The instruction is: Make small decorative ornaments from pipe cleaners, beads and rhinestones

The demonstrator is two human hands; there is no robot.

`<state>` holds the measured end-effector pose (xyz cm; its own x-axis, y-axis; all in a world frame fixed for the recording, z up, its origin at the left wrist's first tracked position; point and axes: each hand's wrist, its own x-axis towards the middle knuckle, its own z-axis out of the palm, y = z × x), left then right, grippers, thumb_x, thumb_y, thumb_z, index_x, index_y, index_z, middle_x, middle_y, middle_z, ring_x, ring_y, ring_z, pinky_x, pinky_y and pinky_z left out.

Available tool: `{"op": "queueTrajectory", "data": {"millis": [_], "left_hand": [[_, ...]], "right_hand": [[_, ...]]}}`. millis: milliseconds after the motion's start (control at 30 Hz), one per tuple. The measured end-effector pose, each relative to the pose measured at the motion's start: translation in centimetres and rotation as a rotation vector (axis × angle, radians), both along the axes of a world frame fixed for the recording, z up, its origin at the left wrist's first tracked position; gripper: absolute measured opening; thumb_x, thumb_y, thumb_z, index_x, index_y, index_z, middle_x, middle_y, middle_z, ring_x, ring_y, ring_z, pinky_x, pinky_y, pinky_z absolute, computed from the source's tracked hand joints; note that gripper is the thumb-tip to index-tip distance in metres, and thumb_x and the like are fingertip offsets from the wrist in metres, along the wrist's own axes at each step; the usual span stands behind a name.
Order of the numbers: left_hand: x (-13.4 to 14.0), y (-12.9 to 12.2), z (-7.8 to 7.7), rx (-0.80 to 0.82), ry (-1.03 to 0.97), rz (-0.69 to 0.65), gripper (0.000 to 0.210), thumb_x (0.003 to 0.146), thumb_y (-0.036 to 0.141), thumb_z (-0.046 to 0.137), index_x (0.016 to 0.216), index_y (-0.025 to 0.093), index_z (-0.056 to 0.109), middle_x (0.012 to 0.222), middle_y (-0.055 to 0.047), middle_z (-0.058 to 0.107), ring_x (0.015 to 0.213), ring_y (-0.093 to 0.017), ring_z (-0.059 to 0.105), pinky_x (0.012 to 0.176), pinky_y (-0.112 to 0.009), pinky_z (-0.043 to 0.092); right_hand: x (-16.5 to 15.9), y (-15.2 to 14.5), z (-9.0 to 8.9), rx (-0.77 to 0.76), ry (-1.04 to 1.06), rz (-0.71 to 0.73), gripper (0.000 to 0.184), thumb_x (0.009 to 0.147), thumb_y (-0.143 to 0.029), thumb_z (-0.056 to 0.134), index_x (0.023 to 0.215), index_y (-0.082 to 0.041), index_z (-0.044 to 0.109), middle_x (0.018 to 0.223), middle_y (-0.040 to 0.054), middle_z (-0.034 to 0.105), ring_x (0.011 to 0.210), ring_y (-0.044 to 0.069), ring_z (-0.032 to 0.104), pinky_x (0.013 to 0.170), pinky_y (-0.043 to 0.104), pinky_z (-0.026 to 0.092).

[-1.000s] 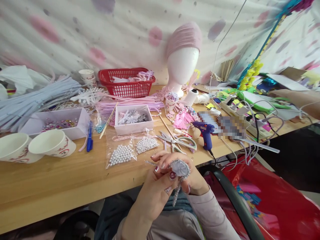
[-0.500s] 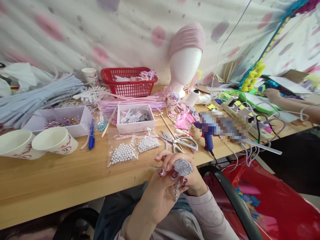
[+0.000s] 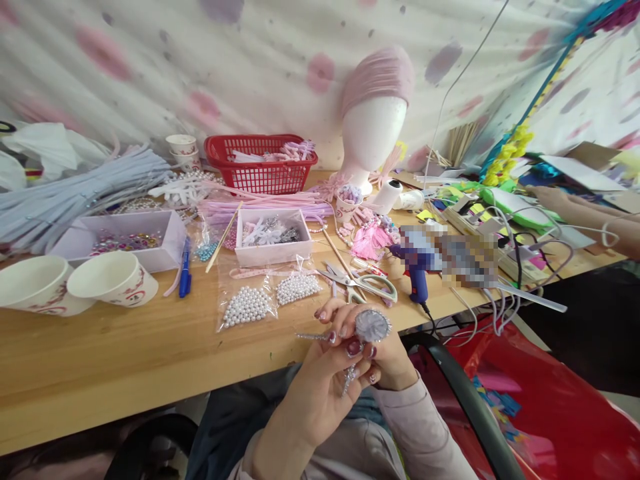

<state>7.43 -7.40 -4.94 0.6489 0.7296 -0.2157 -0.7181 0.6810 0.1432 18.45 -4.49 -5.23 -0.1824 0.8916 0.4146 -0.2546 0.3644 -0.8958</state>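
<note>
Close together in front of my lap, both hands work on a round grey ornament (image 3: 373,326) edged with silver tinsel. My left hand (image 3: 327,370) is closed, its thumb and fingertips pinching at the ornament's lower left edge. My right hand (image 3: 393,357) is closed around it from behind and the right, partly hidden by the disc and the other hand. A silver tinsel stem (image 3: 311,337) sticks out to the left, and another tinsel end (image 3: 349,381) hangs below the fingers. Just beyond the hands lie scissors (image 3: 357,283) with pale handles.
Bags of white pearl beads (image 3: 246,307), a white box (image 3: 273,253) of small parts, paper cups (image 3: 113,283) and a blue pen (image 3: 185,270) are on the table. A glue gun (image 3: 417,280) lies right, a red basket (image 3: 260,175) and mannequin head (image 3: 373,133) behind. Another person's arm (image 3: 585,217) reaches in.
The ornament has tilted and shifted slightly up and right in my fingers. The hanging tinsel end has swung a little left. The other person's hand has shifted slightly.
</note>
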Motion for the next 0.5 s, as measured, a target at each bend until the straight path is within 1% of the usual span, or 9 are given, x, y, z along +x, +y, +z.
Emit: {"op": "queueTrajectory", "data": {"millis": [100,167,200,267,367,400,433,467,500], "left_hand": [[-0.4,0.1,-0.4,0.129,0.029,-0.006,0.025,0.063,0.024,0.091,0.077,0.018,0.071,0.069,0.003,0.061,0.059,-0.006,0.049,0.063,-0.021,0.045],[-1.5,0.2,-1.0,0.246,0.151,-0.088,0.030,0.064,0.028,0.090,0.086,0.018,0.074,0.072,0.003,0.059,0.064,-0.007,0.050,0.065,-0.021,0.045],[-2.2,0.2,-1.3,0.314,0.236,-0.170,0.036,0.064,0.030,0.089,0.095,0.018,0.075,0.075,0.002,0.059,0.067,-0.008,0.051,0.065,-0.021,0.044],[-4.1,0.2,-1.7,0.460,0.464,-0.344,0.036,0.068,0.031,0.085,0.099,0.017,0.076,0.082,-0.001,0.064,0.077,-0.012,0.056,0.071,-0.022,0.044],[-7.3,0.2,-1.3,0.781,0.870,-0.561,0.017,0.074,0.029,0.078,0.088,0.018,0.079,0.085,-0.003,0.072,0.080,-0.016,0.061,0.075,-0.025,0.045],[-8.2,0.2,-0.9,0.838,0.973,-0.577,0.013,0.075,0.027,0.077,0.084,0.020,0.079,0.083,-0.003,0.073,0.079,-0.017,0.063,0.074,-0.026,0.045],[-8.9,0.2,-0.2,0.838,1.045,-0.541,0.010,0.076,0.029,0.075,0.082,0.021,0.079,0.077,-0.001,0.073,0.075,-0.016,0.063,0.071,-0.025,0.046],[-9.4,0.3,0.5,0.811,1.074,-0.463,0.012,0.079,0.032,0.072,0.080,0.021,0.078,0.071,0.000,0.072,0.070,-0.016,0.063,0.069,-0.025,0.046],[-9.8,0.5,1.2,0.775,1.126,-0.304,0.015,0.082,0.035,0.070,0.079,0.022,0.077,0.068,0.000,0.071,0.068,-0.015,0.063,0.068,-0.024,0.047]], "right_hand": [[0.3,0.0,-0.8,-0.081,0.108,-0.004,0.031,0.070,-0.055,0.081,0.077,-0.026,0.073,0.065,0.0016,0.071,0.086,0.025,0.068,0.078,0.037,0.057],[0.6,0.1,-1.1,-0.124,0.162,0.027,0.028,0.071,-0.052,0.083,0.079,-0.026,0.075,0.066,0.0020,0.072,0.085,0.024,0.067,0.080,0.037,0.055],[0.8,0.2,-1.1,-0.139,0.174,0.044,0.027,0.071,-0.050,0.083,0.079,-0.025,0.076,0.067,0.0023,0.073,0.084,0.023,0.067,0.081,0.037,0.055],[1.0,0.4,-1.0,-0.168,0.183,0.074,0.026,0.072,-0.049,0.083,0.080,-0.025,0.078,0.068,0.0025,0.073,0.079,0.022,0.067,0.078,0.036,0.054],[1.1,0.7,-1.0,-0.212,0.177,0.102,0.025,0.073,-0.049,0.083,0.079,-0.025,0.079,0.064,0.0019,0.073,0.071,0.020,0.068,0.072,0.033,0.055],[1.0,0.7,-1.0,-0.225,0.169,0.113,0.026,0.073,-0.049,0.083,0.078,-0.024,0.079,0.062,0.0016,0.072,0.069,0.019,0.068,0.071,0.033,0.056],[1.0,0.8,-1.0,-0.237,0.158,0.123,0.025,0.073,-0.048,0.083,0.078,-0.023,0.079,0.059,0.0014,0.071,0.067,0.019,0.068,0.069,0.032,0.056],[0.9,0.8,-0.9,-0.251,0.147,0.134,0.025,0.074,-0.047,0.083,0.077,-0.022,0.079,0.057,0.0012,0.070,0.065,0.018,0.068,0.066,0.030,0.056],[0.9,0.8,-0.8,-0.267,0.136,0.149,0.023,0.075,-0.044,0.083,0.077,-0.021,0.079,0.057,0.0013,0.070,0.062,0.017,0.068,0.063,0.028,0.056]]}}
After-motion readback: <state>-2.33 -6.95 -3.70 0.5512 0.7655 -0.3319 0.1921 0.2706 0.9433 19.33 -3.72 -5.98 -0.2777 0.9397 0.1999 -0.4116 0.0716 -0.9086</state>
